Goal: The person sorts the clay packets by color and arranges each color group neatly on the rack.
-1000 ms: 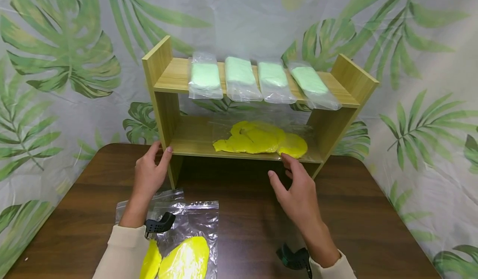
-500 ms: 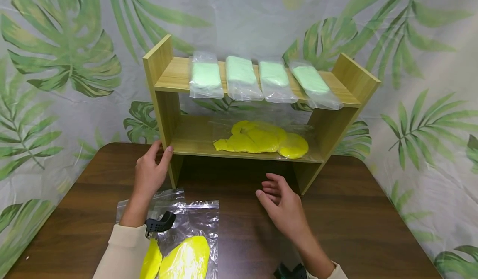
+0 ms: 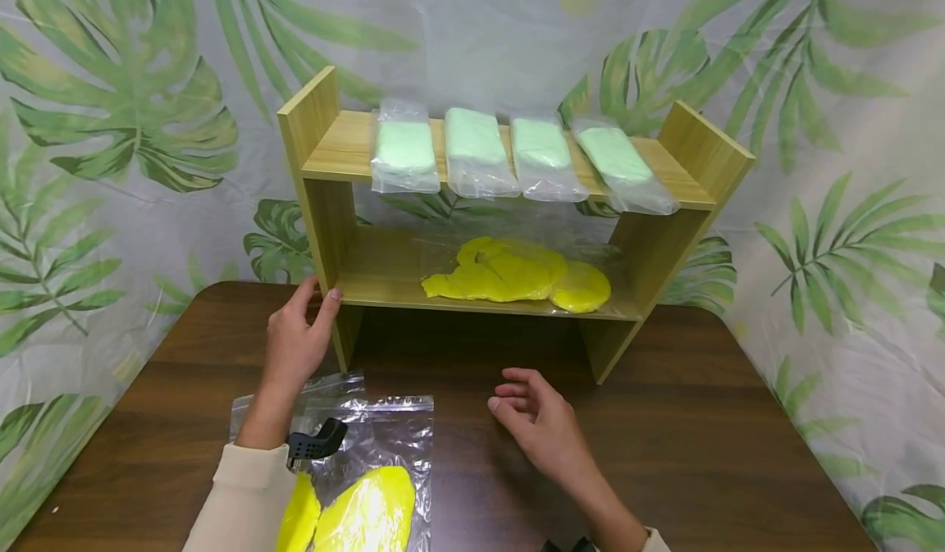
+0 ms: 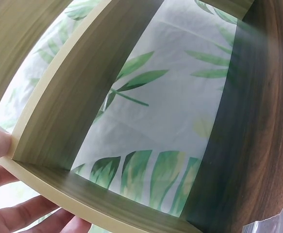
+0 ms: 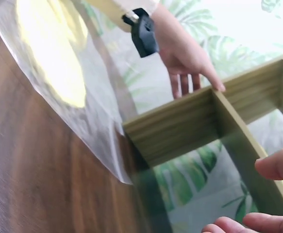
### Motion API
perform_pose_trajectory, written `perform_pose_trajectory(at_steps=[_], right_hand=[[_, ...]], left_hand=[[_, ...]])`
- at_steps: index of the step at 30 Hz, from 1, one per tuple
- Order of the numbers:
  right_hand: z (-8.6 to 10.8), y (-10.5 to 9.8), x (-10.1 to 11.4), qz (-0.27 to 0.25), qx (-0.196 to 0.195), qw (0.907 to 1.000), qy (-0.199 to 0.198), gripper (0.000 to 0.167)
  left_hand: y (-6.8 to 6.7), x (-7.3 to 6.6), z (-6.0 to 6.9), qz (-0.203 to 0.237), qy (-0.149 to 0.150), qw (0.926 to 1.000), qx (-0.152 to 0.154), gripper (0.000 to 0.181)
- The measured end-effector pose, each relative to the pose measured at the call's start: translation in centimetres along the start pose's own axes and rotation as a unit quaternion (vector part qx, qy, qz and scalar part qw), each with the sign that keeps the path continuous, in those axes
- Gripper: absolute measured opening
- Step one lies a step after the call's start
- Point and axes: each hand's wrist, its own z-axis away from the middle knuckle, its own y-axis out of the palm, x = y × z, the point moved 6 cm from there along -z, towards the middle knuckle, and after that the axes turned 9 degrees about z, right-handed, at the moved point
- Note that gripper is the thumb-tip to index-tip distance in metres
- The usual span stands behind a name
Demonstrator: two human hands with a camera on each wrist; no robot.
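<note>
At the left side of a two-tier wooden shelf [image 3: 376, 269], my left hand [image 3: 295, 343] grips the side panel. Its thumb lies on the front edge and its fingers reach along the outer face, as the left wrist view shows. My right hand [image 3: 542, 429] hovers above the table in front of the shelf, fingers loosely bent, holding nothing. On the lower board, clear bags with flattened yellow dough-like material [image 3: 509, 273] lie toward the right. Several clear bags of pale green blocks [image 3: 476, 146] lie in a row on the top board.
Clear zip bags with yellow slabs [image 3: 369, 511] lie on the dark wooden table [image 3: 701, 437] at the front left, partly under my left forearm. A leaf-patterned cloth [image 3: 472, 35] hangs behind the shelf.
My right hand has drawn back from the front edge of the lower board, down and left over the table. My left hand has stayed at the side panel.
</note>
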Motion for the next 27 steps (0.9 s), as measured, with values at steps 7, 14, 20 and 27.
perform_pose_trajectory(at_steps=[7, 14, 20, 27], right_hand=[[0.2, 1.8, -0.6, -0.022, 0.048, 0.9986, 0.010, 0.040], [0.8, 3.8, -0.8, -0.083, 0.113, 0.9901, 0.011, 0.045], [1.8, 6.2, -1.3, -0.170, 0.171, 0.9698, 0.035, 0.050], [3.3, 8.3, -1.4, -0.239, 0.203, 0.9437, 0.106, 0.049]], left_hand=[[0.0, -0.1, 0.0, 0.004, 0.005, 1.0000, 0.004, 0.039], [0.0, -0.1, 0.0, 0.005, 0.009, 0.9999, 0.003, 0.038], [0.0, -0.1, 0.0, 0.005, 0.008, 1.0000, 0.001, 0.037], [0.0, -0.1, 0.0, 0.004, 0.006, 1.0000, 0.000, 0.038]])
